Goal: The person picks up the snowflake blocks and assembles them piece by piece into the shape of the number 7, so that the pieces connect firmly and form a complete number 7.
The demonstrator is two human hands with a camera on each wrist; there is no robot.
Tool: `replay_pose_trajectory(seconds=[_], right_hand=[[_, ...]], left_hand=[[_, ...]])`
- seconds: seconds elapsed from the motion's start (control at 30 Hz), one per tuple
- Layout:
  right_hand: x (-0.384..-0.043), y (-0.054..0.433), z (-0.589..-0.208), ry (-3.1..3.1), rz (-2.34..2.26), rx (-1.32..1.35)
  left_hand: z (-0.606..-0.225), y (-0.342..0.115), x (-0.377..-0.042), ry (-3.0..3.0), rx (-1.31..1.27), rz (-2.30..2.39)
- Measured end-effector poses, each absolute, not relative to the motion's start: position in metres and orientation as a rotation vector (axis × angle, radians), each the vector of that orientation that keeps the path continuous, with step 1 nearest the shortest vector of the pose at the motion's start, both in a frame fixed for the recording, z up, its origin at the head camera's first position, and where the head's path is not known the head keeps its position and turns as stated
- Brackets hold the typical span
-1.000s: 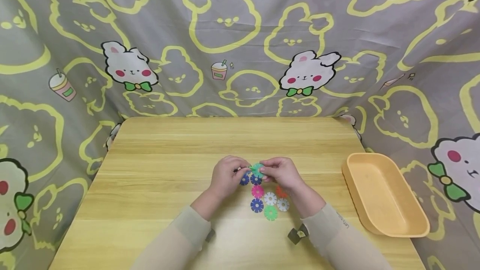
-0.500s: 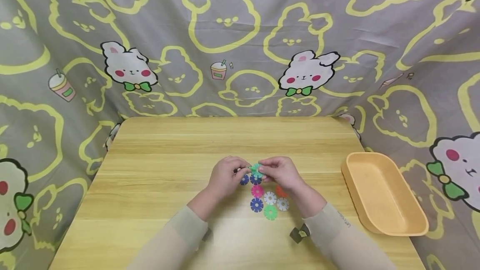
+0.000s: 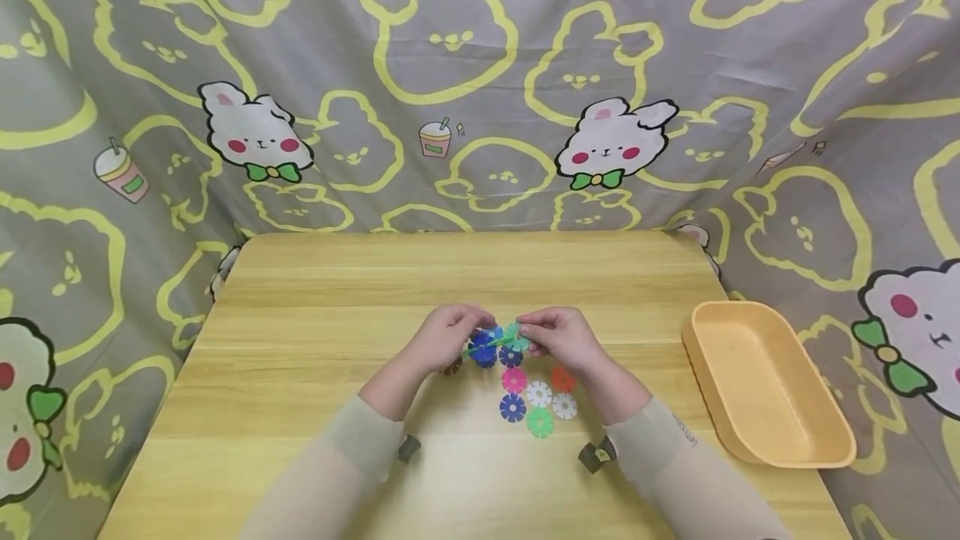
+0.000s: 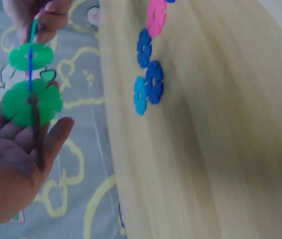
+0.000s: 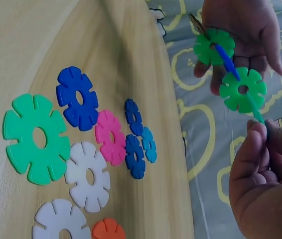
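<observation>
A chain of slotted snowflake discs hangs between the hands above the table. My right hand point(image 3: 561, 342) pinches its teal end disc point(image 5: 255, 110) between thumb and fingertips. From there the chain runs through a green disc point(image 5: 229, 94), a blue disc point(image 5: 226, 59) seen edge-on, another green disc point(image 5: 204, 52) and a brown disc point(image 4: 37, 137). My left hand point(image 3: 444, 340) lies behind the brown end with its thumb stretched apart and fingers loosely extended. In the left wrist view, the fingers show behind the larger green disc point(image 4: 16, 107).
Below the hands, loose discs lie flat on the wooden table point(image 3: 322, 273): pink point(image 5: 102, 139), orange point(image 5: 108, 230), green point(image 5: 17, 124), light blue point(image 5: 151, 155), and several blue and white point(image 5: 75, 177). An orange-yellow tray point(image 3: 780, 467) stands at the right edge. A patterned curtain point(image 3: 322, 48) surrounds the table.
My left hand has shifted left and its fingers have loosened from the chain, bringing the blue and brown discs into view. My right hand keeps its pinch almost in place.
</observation>
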State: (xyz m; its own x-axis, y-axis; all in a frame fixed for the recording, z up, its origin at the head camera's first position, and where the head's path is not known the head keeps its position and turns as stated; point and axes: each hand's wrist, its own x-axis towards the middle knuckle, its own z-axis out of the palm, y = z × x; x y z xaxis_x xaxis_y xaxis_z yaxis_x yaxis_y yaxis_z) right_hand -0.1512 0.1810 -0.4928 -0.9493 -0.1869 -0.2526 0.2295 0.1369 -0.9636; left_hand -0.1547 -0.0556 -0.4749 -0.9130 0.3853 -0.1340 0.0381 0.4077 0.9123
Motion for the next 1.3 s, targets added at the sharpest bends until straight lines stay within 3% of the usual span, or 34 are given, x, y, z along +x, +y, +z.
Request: replay_pose_trajectory(seconds=[0.23, 0.47, 0.97, 1.3], right_hand=[[-0.152, 0.179, -0.496, 2.180, -1.798, -0.143], [-0.154, 0.176, -0.500, 2.250, -1.741, -0.135], [-0.150, 0.159, -0.540, 2.795, -0.690, -0.320], [-0.152, 0.158, -0.550, 2.781, -0.706, -0.261]], left_hand=[[-0.483, -0.044, -0.153, 2.334, 0.417, 1.409], [-0.487, -0.042, -0.149, 2.404, 0.351, 1.379], [-0.494, -0.048, -0.146, 2.468, 0.200, 1.519], [-0.500, -0.048, -0.147, 2.468, 0.182, 1.536]])
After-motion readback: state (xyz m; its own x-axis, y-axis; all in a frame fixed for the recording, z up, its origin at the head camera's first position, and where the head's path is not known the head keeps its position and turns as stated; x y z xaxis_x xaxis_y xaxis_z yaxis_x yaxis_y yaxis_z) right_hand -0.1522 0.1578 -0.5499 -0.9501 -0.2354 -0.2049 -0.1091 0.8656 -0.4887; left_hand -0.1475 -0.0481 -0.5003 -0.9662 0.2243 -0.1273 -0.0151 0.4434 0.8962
